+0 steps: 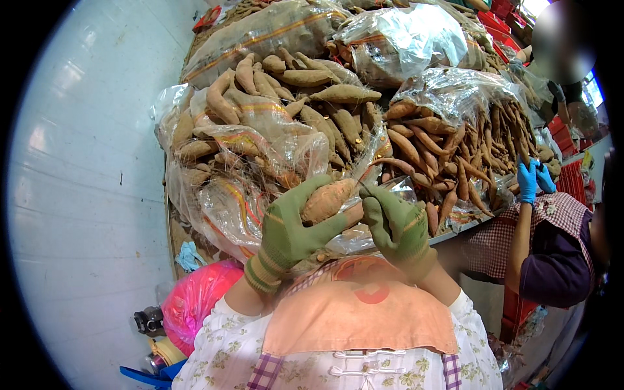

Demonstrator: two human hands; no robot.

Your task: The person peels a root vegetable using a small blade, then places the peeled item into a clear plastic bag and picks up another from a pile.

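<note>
My left hand [292, 231], in a green knit glove, grips an orange-brown sweet potato [328, 198] held up in front of me. My right hand [396, 227], also in a green glove, pinches at the right tip of that sweet potato, where a thin root sticks up. Both hands are just above my apron, in front of a heap of sweet potatoes [305, 104] lying on torn clear plastic bags [240, 188].
A second heap of thinner sweet potatoes [455, 149] lies to the right. A co-worker in blue gloves [530, 179] and a checked apron works there. A pale wall [84, 195] runs along the left, a pink bag [195, 296] sits below, red crates [575, 179] stand at the right.
</note>
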